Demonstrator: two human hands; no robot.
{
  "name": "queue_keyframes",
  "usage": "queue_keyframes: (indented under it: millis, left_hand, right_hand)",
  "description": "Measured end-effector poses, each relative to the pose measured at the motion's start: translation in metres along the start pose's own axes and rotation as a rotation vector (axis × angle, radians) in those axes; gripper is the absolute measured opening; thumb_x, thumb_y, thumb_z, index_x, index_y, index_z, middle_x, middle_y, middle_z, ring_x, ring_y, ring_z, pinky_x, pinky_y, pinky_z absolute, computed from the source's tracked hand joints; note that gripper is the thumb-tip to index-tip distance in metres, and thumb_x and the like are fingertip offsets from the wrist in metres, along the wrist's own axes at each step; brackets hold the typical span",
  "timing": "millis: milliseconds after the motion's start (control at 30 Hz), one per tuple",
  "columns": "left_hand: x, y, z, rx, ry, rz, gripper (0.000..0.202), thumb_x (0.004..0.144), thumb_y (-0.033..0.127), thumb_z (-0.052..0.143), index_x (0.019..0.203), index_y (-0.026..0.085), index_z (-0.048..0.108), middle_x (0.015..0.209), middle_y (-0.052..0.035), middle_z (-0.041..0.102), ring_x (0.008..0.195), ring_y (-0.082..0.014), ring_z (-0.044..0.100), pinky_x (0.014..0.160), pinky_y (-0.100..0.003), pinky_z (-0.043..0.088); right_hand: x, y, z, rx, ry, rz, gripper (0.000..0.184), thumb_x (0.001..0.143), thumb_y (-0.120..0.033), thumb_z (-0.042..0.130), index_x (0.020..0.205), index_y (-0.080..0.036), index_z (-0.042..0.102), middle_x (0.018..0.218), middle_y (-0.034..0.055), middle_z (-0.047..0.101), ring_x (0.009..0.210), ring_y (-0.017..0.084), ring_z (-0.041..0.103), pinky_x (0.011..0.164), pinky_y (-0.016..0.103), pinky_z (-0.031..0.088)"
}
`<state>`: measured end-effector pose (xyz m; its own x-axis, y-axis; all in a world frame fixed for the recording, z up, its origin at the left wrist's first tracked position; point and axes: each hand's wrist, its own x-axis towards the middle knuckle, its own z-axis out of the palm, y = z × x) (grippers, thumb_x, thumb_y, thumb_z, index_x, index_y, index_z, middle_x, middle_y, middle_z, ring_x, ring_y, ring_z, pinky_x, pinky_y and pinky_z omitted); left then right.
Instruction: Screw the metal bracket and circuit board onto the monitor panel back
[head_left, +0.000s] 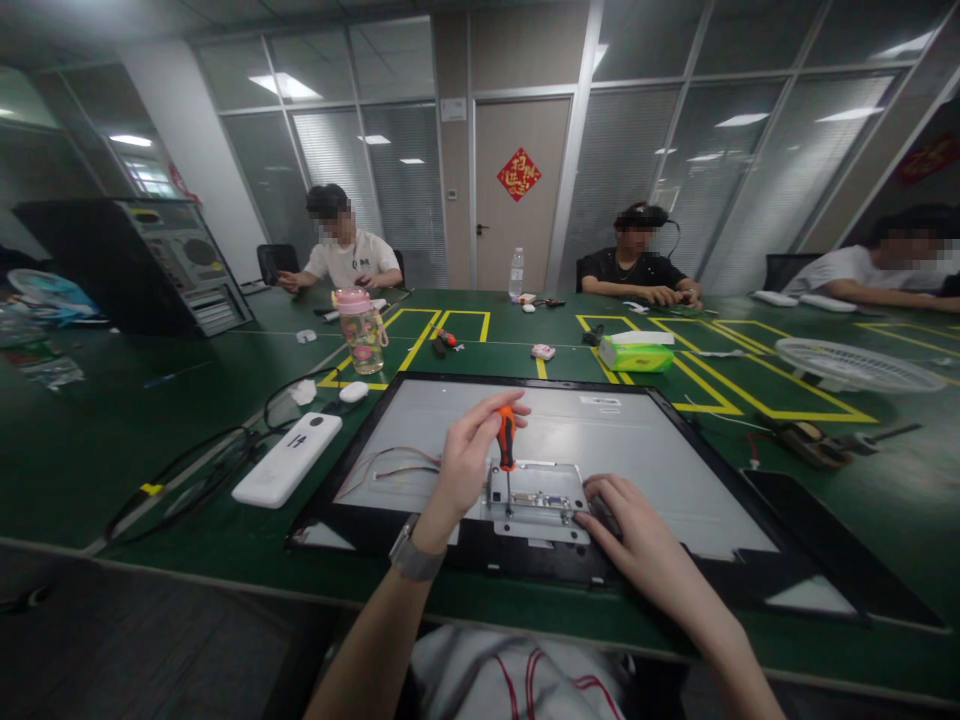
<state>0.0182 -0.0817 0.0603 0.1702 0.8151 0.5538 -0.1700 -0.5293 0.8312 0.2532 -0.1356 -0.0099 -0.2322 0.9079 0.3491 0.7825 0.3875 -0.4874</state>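
Note:
My left hand [471, 448] is closed around the orange and black handle of a screwdriver [507, 440], which stands upright. Its shaft points down at the front edge of a metal bracket [551, 478] with video ports. The bracket sits on the back of a flat display panel [630, 430] with a silver sheet and black frame. At the bracket's right corner, my right hand [626, 515] rests with its fingers touching the edge; whether it pinches anything small is hidden. Thin wires [401, 460] run from the bracket's left side over the panel.
Left of the panel lie a white power bank [289, 460] and a black cable [187, 490]. Behind stand a pink-lidded bottle [361, 335] and a green tissue pack [637, 352]. A dark strip [832, 540] lies at right. Several people sit across the table.

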Motion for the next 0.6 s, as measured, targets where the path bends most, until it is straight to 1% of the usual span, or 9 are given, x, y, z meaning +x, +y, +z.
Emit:
queue_keyframes:
  millis: [67,167,200,233,300,367,433,500,600]
  left_hand:
    - [-0.0001,0.0001,0.0008,0.03,0.003,0.02,0.027,0.093,0.028,0.055,0.113,0.019,0.07,0.094,-0.0066,0.067,0.086,-0.0168,0.063,0.082,-0.03,0.049]
    - [0.0003,-0.0012,0.0013,0.129,0.047,0.114,0.016,0.082,0.026,0.071,0.097,0.02,0.075,0.085,-0.0025,0.06,0.079,-0.0141,0.057,0.078,-0.027,0.046]
    - [0.0005,-0.0016,0.0011,0.145,0.06,0.123,0.015,0.081,0.027,0.071,0.094,0.02,0.075,0.084,-0.0023,0.059,0.079,-0.0141,0.056,0.077,-0.027,0.046]
    - [0.0006,-0.0019,0.0007,0.14,0.066,0.117,0.015,0.084,0.029,0.068,0.094,0.019,0.075,0.085,-0.0032,0.059,0.08,-0.0148,0.056,0.077,-0.027,0.047]
    - [0.0005,-0.0019,-0.0003,0.08,0.055,0.073,0.026,0.092,0.032,0.054,0.1,0.017,0.075,0.093,-0.007,0.064,0.086,-0.0176,0.059,0.079,-0.029,0.048]
    - [0.0002,-0.001,-0.001,-0.001,0.032,0.015,0.035,0.096,0.031,0.043,0.108,0.015,0.073,0.101,-0.0099,0.068,0.092,-0.02,0.063,0.084,-0.032,0.049]
    - [-0.0002,0.0005,-0.0008,-0.056,0.021,-0.029,0.035,0.095,0.03,0.045,0.112,0.014,0.071,0.1,-0.0101,0.071,0.09,-0.0202,0.066,0.085,-0.033,0.05]
    - [-0.0004,0.0019,0.0003,-0.066,0.012,-0.048,0.033,0.093,0.031,0.05,0.113,0.014,0.07,0.094,-0.0092,0.073,0.085,-0.0194,0.067,0.082,-0.032,0.051]
    - [-0.0002,0.0023,0.0021,-0.02,0.003,0.002,0.026,0.09,0.032,0.059,0.107,0.017,0.072,0.091,-0.0073,0.07,0.082,-0.0174,0.066,0.077,-0.029,0.051]
  right_hand:
    - [-0.0001,-0.0005,0.0,0.005,0.003,0.002,0.006,0.094,-0.031,0.054,0.093,-0.025,0.054,0.102,0.0062,0.063,0.096,0.025,0.061,0.089,0.04,0.049]
    - [-0.0002,-0.0021,-0.0008,0.009,0.0,0.007,0.006,0.094,-0.031,0.053,0.094,-0.025,0.054,0.102,0.0061,0.062,0.097,0.025,0.06,0.089,0.04,0.049]
    - [-0.0002,-0.0025,-0.001,0.009,-0.004,0.009,0.005,0.094,-0.03,0.053,0.094,-0.025,0.054,0.102,0.0062,0.062,0.097,0.025,0.06,0.089,0.04,0.049]
    - [-0.0002,-0.0027,-0.0012,0.008,-0.007,0.011,0.005,0.094,-0.03,0.053,0.094,-0.025,0.054,0.103,0.0064,0.062,0.097,0.025,0.06,0.089,0.04,0.049]
    - [-0.0001,-0.0023,-0.0012,0.003,-0.006,0.012,0.006,0.094,-0.03,0.053,0.094,-0.025,0.055,0.103,0.0067,0.063,0.097,0.025,0.061,0.089,0.04,0.049]
    - [-0.0002,-0.001,-0.0008,-0.006,-0.002,0.011,0.006,0.094,-0.03,0.053,0.094,-0.025,0.055,0.104,0.0067,0.063,0.097,0.025,0.061,0.089,0.04,0.05]
    - [-0.0002,0.0005,-0.0002,-0.01,-0.001,0.009,0.007,0.094,-0.031,0.054,0.095,-0.025,0.056,0.104,0.0066,0.064,0.098,0.025,0.061,0.088,0.04,0.05]
    - [-0.0002,0.0014,0.0002,-0.005,-0.006,0.007,0.007,0.094,-0.031,0.054,0.096,-0.025,0.056,0.104,0.0067,0.064,0.098,0.025,0.06,0.088,0.04,0.05]
    - [-0.0001,0.0009,0.0002,0.019,-0.012,0.004,0.006,0.094,-0.031,0.052,0.097,-0.026,0.055,0.104,0.0072,0.063,0.099,0.026,0.06,0.09,0.042,0.049]
